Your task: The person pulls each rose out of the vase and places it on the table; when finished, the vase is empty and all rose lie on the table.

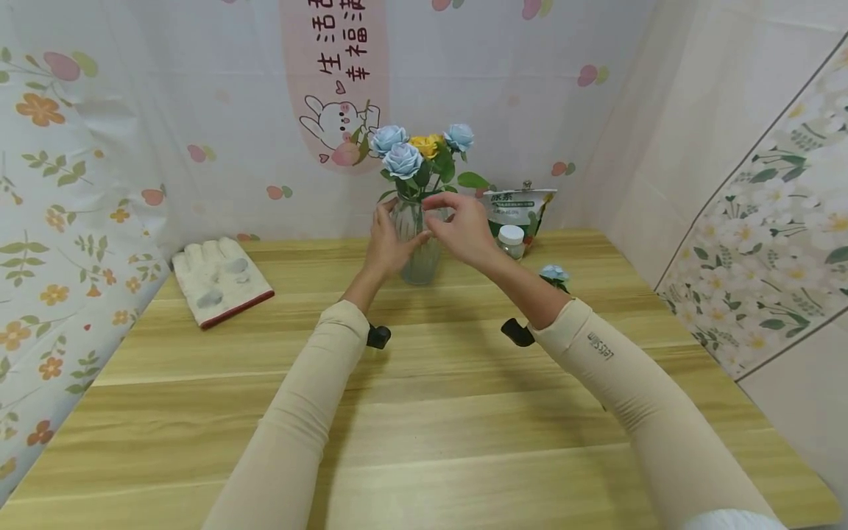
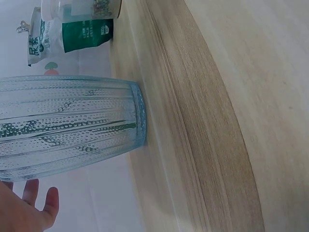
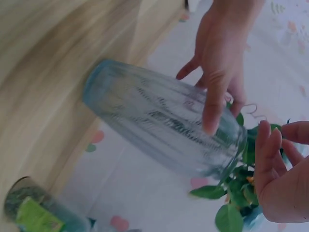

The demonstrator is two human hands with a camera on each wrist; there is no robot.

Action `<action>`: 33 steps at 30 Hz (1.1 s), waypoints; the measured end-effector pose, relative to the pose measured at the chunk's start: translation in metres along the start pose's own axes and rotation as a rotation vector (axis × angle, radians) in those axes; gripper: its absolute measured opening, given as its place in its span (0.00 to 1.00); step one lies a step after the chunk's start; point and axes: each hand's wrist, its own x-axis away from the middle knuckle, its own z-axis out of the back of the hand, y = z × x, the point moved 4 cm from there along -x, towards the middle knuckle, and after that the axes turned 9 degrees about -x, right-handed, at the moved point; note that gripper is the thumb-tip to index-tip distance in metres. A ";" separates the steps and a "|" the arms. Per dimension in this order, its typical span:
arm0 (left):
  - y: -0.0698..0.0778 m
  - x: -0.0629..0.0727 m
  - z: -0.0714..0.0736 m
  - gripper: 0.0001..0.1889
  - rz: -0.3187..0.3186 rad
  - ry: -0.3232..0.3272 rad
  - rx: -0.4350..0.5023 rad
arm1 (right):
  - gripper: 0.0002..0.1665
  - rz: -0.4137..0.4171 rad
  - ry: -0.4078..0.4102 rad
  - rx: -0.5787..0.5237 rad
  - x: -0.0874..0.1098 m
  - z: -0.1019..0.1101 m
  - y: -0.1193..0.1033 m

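Observation:
A clear ribbed glass vase stands upright on the table, holding blue roses and a yellow rose with green leaves. My left hand grips its left side. In the right wrist view the left thumb lies along the front of the glass, with the other fingers partly hidden behind it. At the vase's mouth, beside the leaves, is my right hand. Its fingers are bent with a gap between thumb and index finger, and no stem shows between them.
Behind the right forearm are a standing pouch with a clip and a white-lidded jar. Another blue rose lies partly hidden by that forearm. A work glove rests at the back left of the wooden table. A patterned curtain hangs behind.

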 end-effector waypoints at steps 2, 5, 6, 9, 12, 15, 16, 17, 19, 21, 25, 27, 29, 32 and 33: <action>0.000 -0.001 0.001 0.48 -0.009 0.006 0.000 | 0.16 0.012 0.006 0.008 -0.007 -0.006 -0.005; 0.001 -0.001 0.003 0.46 -0.014 0.009 0.005 | 0.19 -0.015 0.004 0.030 -0.017 -0.013 -0.007; 0.001 -0.001 0.003 0.46 -0.016 0.008 0.005 | 0.20 -0.028 0.007 0.046 -0.020 -0.015 -0.007; 0.002 -0.001 0.004 0.45 -0.019 0.005 0.005 | 0.23 -0.070 0.011 0.062 -0.025 -0.020 -0.007; 0.004 0.000 0.005 0.45 -0.026 0.005 0.006 | 0.23 -0.086 0.016 0.067 -0.030 -0.023 -0.007; 0.005 0.000 0.005 0.45 -0.032 0.009 0.002 | 0.21 -0.082 0.026 0.074 -0.033 -0.026 -0.006; 0.005 -0.001 0.005 0.45 -0.036 0.012 -0.001 | 0.21 -0.079 0.029 0.079 -0.034 -0.027 -0.005; 0.005 -0.001 0.005 0.45 -0.039 0.013 0.000 | 0.20 -0.076 0.034 0.081 -0.035 -0.027 -0.004; 0.005 -0.001 0.005 0.45 -0.043 0.010 0.000 | 0.19 -0.077 0.051 0.086 -0.038 -0.028 -0.002; 0.006 -0.001 0.005 0.45 -0.041 0.003 0.009 | 0.18 -0.078 0.065 0.090 -0.040 -0.028 0.000; 0.004 0.000 0.004 0.45 -0.023 -0.007 0.009 | 0.11 -0.053 0.102 0.084 -0.044 -0.026 0.004; 0.004 0.001 0.004 0.45 -0.020 -0.008 0.004 | 0.09 -0.039 0.125 0.075 -0.045 -0.024 0.004; 0.003 0.001 0.004 0.45 -0.019 -0.012 0.000 | 0.08 -0.030 0.148 0.062 -0.044 -0.022 0.003; 0.002 0.001 0.004 0.47 -0.012 -0.017 0.001 | 0.11 -0.042 0.171 0.051 -0.043 -0.020 0.001; 0.002 0.001 0.005 0.47 -0.009 -0.017 0.002 | 0.13 -0.044 0.172 0.049 -0.042 -0.020 0.000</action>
